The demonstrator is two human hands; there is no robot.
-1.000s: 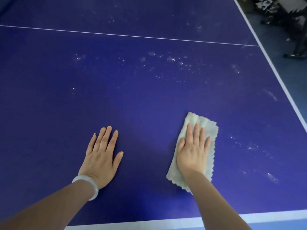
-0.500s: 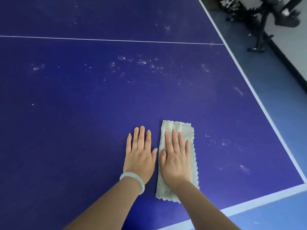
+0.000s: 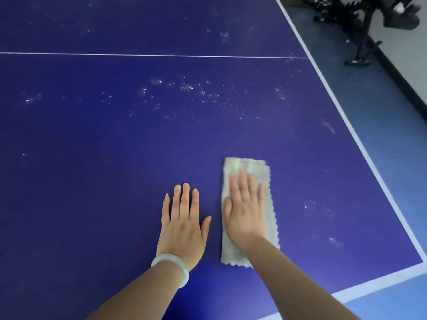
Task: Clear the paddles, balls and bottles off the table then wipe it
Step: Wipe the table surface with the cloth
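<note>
Now left hand [image 3: 184,227] closer beside cloth [image 3: 248,165], right hand [image 3: 246,215] pressing.

Right hand [image 3: 246,211] presses flat on folded cloth [image 3: 248,213]; left hand [image 3: 183,224] rests flat on table [image 3: 92,158] at its nine o'clock.

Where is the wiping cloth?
In the head view, the cloth lies on the blue table under the right hand, just right of the left hand.

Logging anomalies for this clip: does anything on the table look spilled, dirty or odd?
Yes: whitish specks and smears dot the dark blue table-tennis table beyond the pale folded cloth and near its right edge.
</note>
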